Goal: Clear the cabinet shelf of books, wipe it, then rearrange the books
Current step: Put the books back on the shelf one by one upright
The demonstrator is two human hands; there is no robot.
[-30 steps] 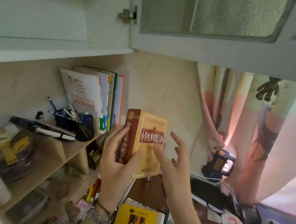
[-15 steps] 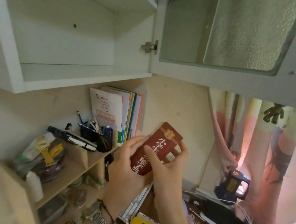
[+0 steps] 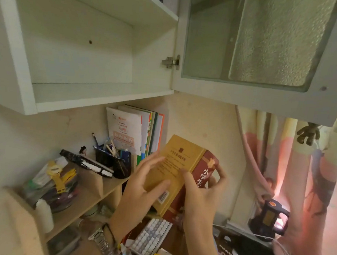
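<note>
Cabinet shelf (image 3: 98,95), white, sits at upper left with its glass-panelled door (image 3: 266,54) swung open to the right. Below it, a wooden side shelf (image 3: 92,193) at left carries a yellow tape dispenser (image 3: 59,173), a dark notebook (image 3: 86,162) and a black pen holder (image 3: 112,159) full of pens. Just right of the holder, a row of thin books (image 3: 136,131) stands upright against the wall. In the centre, a thick dictionary (image 3: 181,167) with a yellow back cover and a dark red spine is held tilted in the air, below the cabinet and in front of the wall. The left hand (image 3: 146,187), with a metal watch (image 3: 103,241) on its wrist, lies against the yellow cover, thumb pressing near the barcode. The right hand (image 3: 201,196) grips the red spine, thumb on the cover and fingers curled round the far side. Beneath the hands, a keyboard (image 3: 151,236) lies on the desk (image 3: 174,244). At far right, a dark lamp-like device (image 3: 268,218) stands before a pink curtain (image 3: 299,174).
</note>
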